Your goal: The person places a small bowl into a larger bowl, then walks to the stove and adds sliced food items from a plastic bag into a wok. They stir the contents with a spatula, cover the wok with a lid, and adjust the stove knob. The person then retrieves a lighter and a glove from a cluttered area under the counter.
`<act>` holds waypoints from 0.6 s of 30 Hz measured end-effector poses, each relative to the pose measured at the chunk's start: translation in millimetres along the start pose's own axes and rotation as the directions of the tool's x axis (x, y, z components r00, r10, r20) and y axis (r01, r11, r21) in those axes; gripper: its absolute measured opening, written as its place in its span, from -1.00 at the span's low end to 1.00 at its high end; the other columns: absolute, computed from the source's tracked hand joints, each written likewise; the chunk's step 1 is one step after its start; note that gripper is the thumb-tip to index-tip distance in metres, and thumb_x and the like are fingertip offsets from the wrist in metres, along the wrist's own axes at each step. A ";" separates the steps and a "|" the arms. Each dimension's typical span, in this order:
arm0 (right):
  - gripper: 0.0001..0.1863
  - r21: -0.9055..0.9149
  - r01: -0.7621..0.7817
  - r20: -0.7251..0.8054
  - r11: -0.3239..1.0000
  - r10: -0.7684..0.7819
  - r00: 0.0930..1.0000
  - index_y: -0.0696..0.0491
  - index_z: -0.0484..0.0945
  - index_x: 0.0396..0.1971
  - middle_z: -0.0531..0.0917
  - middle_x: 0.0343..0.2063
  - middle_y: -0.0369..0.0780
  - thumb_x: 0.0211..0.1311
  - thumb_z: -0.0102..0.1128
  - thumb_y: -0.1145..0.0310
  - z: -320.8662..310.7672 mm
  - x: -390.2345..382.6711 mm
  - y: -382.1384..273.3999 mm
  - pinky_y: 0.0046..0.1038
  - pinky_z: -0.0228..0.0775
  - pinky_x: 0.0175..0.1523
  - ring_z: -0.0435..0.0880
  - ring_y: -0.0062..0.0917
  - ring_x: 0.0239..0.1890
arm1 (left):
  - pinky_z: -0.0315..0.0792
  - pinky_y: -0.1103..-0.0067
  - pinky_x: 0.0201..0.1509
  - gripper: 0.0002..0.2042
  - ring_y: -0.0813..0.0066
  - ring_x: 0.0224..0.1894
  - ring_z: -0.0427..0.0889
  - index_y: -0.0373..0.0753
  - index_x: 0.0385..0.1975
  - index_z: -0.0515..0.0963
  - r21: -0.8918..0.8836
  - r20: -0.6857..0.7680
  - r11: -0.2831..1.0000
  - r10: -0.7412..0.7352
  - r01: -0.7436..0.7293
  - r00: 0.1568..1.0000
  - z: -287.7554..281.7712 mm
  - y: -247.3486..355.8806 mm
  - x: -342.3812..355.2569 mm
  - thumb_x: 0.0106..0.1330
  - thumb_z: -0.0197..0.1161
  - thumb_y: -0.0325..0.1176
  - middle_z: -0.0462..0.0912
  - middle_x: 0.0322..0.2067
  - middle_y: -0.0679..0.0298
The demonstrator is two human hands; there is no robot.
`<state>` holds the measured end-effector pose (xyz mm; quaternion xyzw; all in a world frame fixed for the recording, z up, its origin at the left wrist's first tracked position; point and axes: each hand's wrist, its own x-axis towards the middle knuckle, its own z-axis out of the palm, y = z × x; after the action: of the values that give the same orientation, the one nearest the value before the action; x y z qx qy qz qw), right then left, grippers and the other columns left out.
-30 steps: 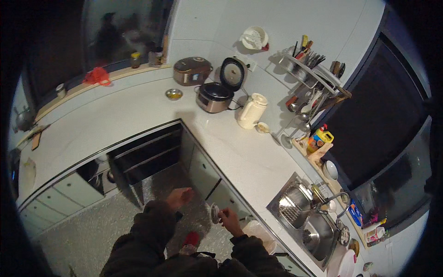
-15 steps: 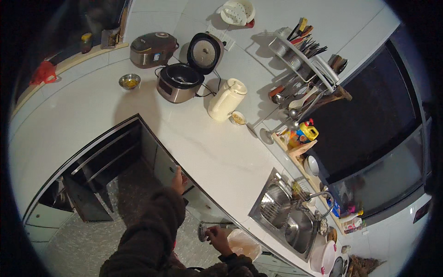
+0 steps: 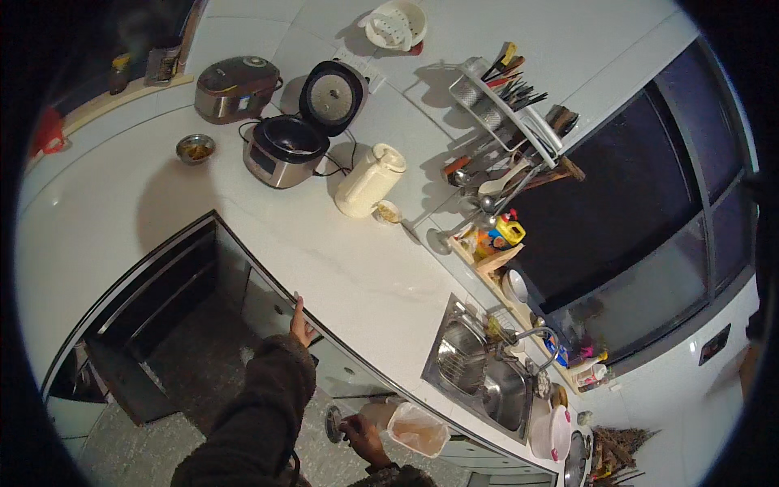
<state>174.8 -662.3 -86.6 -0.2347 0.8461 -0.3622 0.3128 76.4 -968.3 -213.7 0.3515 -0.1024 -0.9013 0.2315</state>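
Observation:
My left hand (image 3: 303, 326) rests at the front edge of the white countertop (image 3: 357, 284), one finger stretched up along the rim and holding nothing that I can see. Lower down, below counter height, my right hand (image 3: 365, 438) has its fingers curled in toward each other. Right beside those fingertips is a small round metal-looking disc (image 3: 333, 424); whether they grip it cannot be made out. A bin with a pale plastic liner (image 3: 418, 428) stands just right of my right hand, near the cabinet fronts.
On the counter stand a rice cooker with raised lid (image 3: 284, 150), a closed cooker (image 3: 237, 91), a metal bowl (image 3: 195, 148), a cream jug (image 3: 370, 180) and a small bowl (image 3: 388, 213). A double sink (image 3: 507, 395) lies right. A cabinet door (image 3: 130, 381) hangs open at lower left.
The view has swung to the right, so counter items sit further left in the picture. My left hand stays at the counter edge; my right hand stays beside the disc.

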 end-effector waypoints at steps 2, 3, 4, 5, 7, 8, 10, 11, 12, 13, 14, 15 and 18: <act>-0.67 0.090 0.039 -0.017 0.995 -0.038 0.999 0.15 0.46 -0.20 0.63 -0.50 -0.22 0.24 0.14 0.19 -3.4 -12.4 7.5 -0.53 0.43 -0.44 0.57 -0.61 -0.53 | 0.25 0.40 -0.02 -0.43 0.50 -0.06 0.38 -0.06 -0.11 0.47 0.129 -0.015 0.990 -0.057 0.058 0.998 -16.5 1.4 4.5 0.06 0.22 0.27 0.44 -0.21 0.39; -0.67 0.076 0.037 -0.015 0.996 -0.036 0.999 0.14 0.45 -0.17 0.63 -0.48 -0.21 0.25 0.13 0.18 -5.4 -17.2 11.3 -0.53 0.44 -0.46 0.57 -0.60 -0.54 | 0.31 0.43 -0.18 -0.50 0.56 -0.30 0.43 -0.04 -0.25 0.51 0.158 -0.146 0.985 -0.047 0.070 0.988 -19.6 -1.6 11.2 0.04 0.25 0.25 0.47 -0.43 0.40; -0.68 0.062 0.015 -0.039 0.998 -0.013 0.999 0.14 0.45 -0.18 0.63 -0.48 -0.22 0.24 0.13 0.19 -6.8 -20.4 15.1 -0.53 0.44 -0.47 0.57 -0.60 -0.55 | 0.30 0.43 -0.10 -0.47 0.49 -0.22 0.43 -0.10 -0.18 0.48 0.273 -0.114 0.960 -0.025 0.055 0.993 -26.0 -0.8 19.5 0.07 0.25 0.22 0.47 -0.34 0.34; -0.68 0.052 -0.020 -0.051 0.998 0.022 0.998 0.14 0.46 -0.19 0.64 -0.48 -0.22 0.24 0.13 0.19 -6.2 -24.3 19.3 -0.52 0.44 -0.48 0.58 -0.60 -0.55 | 0.28 0.44 -0.03 -0.44 0.42 -0.15 0.43 -0.16 -0.12 0.46 0.392 -0.101 0.918 -0.016 0.054 0.995 -41.3 -1.6 21.8 0.09 0.25 0.19 0.47 -0.26 0.28; -0.72 0.061 -0.110 -0.074 0.992 0.115 0.991 0.14 0.48 -0.23 0.64 -0.48 -0.23 0.24 0.13 0.23 -3.0 -27.7 26.2 -0.51 0.43 -0.52 0.58 -0.61 -0.57 | 0.24 0.45 0.12 -0.38 0.28 0.00 0.43 -0.29 0.01 0.41 0.617 -0.127 0.781 -0.027 0.100 0.992 -79.8 2.9 14.6 0.14 0.25 0.12 0.48 -0.09 0.15; -0.75 0.033 0.003 -0.102 0.999 0.000 0.995 0.15 0.48 -0.26 0.65 -0.48 -0.24 0.23 0.14 0.26 -0.3 -29.2 29.7 -0.53 0.42 -0.51 0.57 -0.62 -0.57 | 0.29 0.41 -0.02 -0.48 0.25 -0.13 0.45 -0.31 -0.10 0.45 0.767 -0.061 0.641 0.131 -0.038 0.990 -97.4 8.1 7.8 0.13 0.27 0.01 0.50 -0.18 0.12; -0.80 -0.006 -0.019 -0.115 1.000 0.019 0.993 0.15 0.47 -0.29 0.61 -0.51 -0.22 0.20 0.15 0.32 10.7 -22.0 32.1 -0.57 0.38 -0.52 0.56 -0.62 -0.55 | 0.37 0.33 -0.31 -0.68 0.19 -0.38 0.51 -0.37 -0.32 0.51 0.864 0.027 0.454 0.387 -0.216 0.922 -127.7 24.8 -16.9 0.12 0.30 -0.20 0.53 -0.37 0.05; -0.79 0.056 -0.042 -0.089 0.998 0.047 0.995 0.16 0.46 -0.30 0.59 -0.52 -0.23 0.21 0.15 0.33 14.3 -22.0 32.8 -0.57 0.38 -0.52 0.56 -0.62 -0.55 | 0.40 0.33 -0.32 -0.67 0.12 -0.35 0.56 -0.39 -0.26 0.49 0.898 -0.038 0.417 0.389 -0.139 0.920 -133.8 35.6 -26.0 0.11 0.30 -0.26 0.57 -0.34 0.00; -0.78 0.100 -0.042 -0.100 0.994 0.052 0.994 0.16 0.45 -0.29 0.58 -0.51 -0.23 0.20 0.15 0.32 22.3 -17.9 31.7 -0.57 0.39 -0.54 0.56 -0.62 -0.55 | 0.42 0.32 -0.33 -0.65 0.06 -0.32 0.61 -0.41 -0.19 0.48 0.905 -0.058 0.403 0.436 -0.137 0.898 -138.6 47.9 -37.1 0.10 0.30 -0.31 0.60 -0.31 -0.06; -0.79 0.145 0.018 -0.078 0.989 -0.007 0.997 0.16 0.45 -0.29 0.59 -0.50 -0.22 0.19 0.16 0.34 27.7 -15.2 30.1 -0.57 0.40 -0.55 0.56 -0.61 -0.55 | 0.41 0.30 -0.42 -0.72 0.05 -0.46 0.61 -0.38 -0.23 0.49 0.902 -0.048 0.387 0.535 -0.194 0.844 -140.7 59.3 -47.5 0.11 0.26 -0.36 0.61 -0.46 -0.02; -0.79 0.150 -0.019 -0.104 0.989 0.035 0.994 0.17 0.44 -0.30 0.59 -0.50 -0.21 0.20 0.16 0.34 40.9 -8.6 27.0 -0.56 0.42 -0.58 0.57 -0.60 -0.56 | 0.41 0.30 -0.39 -0.75 0.05 -0.42 0.60 -0.35 -0.24 0.50 0.914 -0.022 0.349 0.547 -0.204 0.837 -148.8 75.4 -60.8 0.12 0.25 -0.37 0.60 -0.44 0.01; -0.78 0.146 -0.008 -0.086 0.989 0.020 0.996 0.18 0.44 -0.29 0.59 -0.49 -0.20 0.20 0.15 0.34 49.9 -3.4 23.7 -0.56 0.43 -0.58 0.58 -0.59 -0.56 | 0.40 0.30 -0.36 -0.78 0.05 -0.38 0.59 -0.31 -0.25 0.50 0.919 0.036 0.304 0.570 -0.251 0.821 -155.9 91.6 -71.7 0.13 0.24 -0.38 0.59 -0.43 0.04; -0.75 0.159 -0.025 -0.046 0.987 0.033 0.998 0.20 0.43 -0.28 0.60 -0.46 -0.18 0.20 0.15 0.33 82.1 23.0 11.1 -0.55 0.46 -0.60 0.60 -0.58 -0.56 | 0.41 0.22 -0.31 -0.78 0.05 -0.34 0.53 -0.25 -0.21 0.48 0.959 0.245 -0.082 0.726 -0.273 0.643 -170.9 138.3 -93.6 0.18 0.20 -0.34 0.52 -0.35 -0.02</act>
<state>214.3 -708.0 -147.8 -0.1879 0.8253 -0.4293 0.3152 301.0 -1046.8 -235.8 0.4984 -0.7258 -0.3726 0.2933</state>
